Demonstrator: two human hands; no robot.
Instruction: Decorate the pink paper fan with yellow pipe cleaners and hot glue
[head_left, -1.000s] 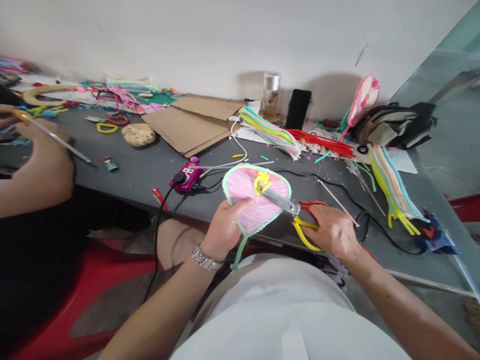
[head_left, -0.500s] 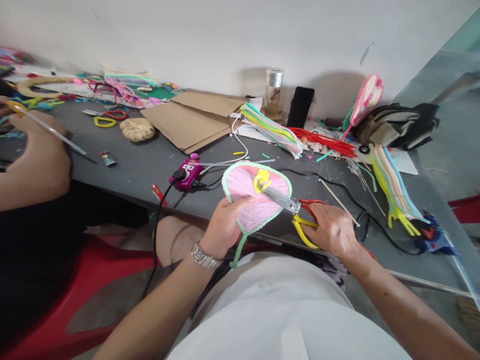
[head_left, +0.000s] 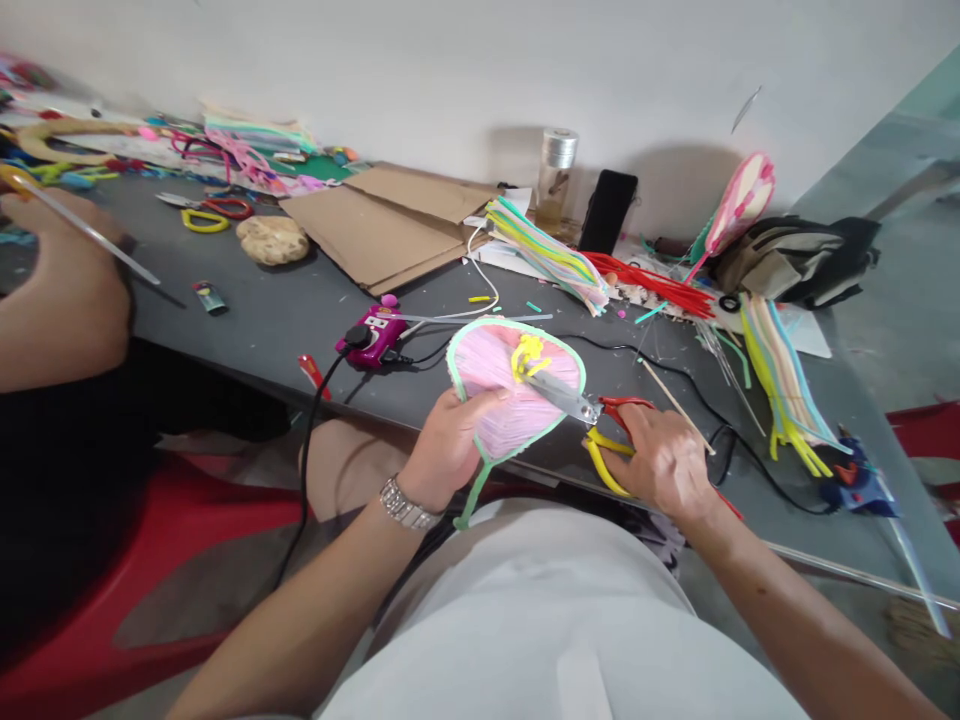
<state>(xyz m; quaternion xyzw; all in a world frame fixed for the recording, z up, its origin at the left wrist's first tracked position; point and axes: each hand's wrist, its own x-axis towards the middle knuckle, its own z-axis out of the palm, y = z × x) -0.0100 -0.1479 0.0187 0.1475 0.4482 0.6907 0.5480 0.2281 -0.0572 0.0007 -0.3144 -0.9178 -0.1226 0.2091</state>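
Pinching the pink thread fan point(head_left: 487, 370) in your left hand point(head_left: 450, 450) while your right hand point(head_left: 660, 462) wraps around the scissors point(head_left: 574, 402), you risk cutting the fan if the blades slip across it.

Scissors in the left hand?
No: the right hand holds the steel scissors with red-and-yellow handles; the left hand grips the pink, green-edged pipe-cleaner fan.
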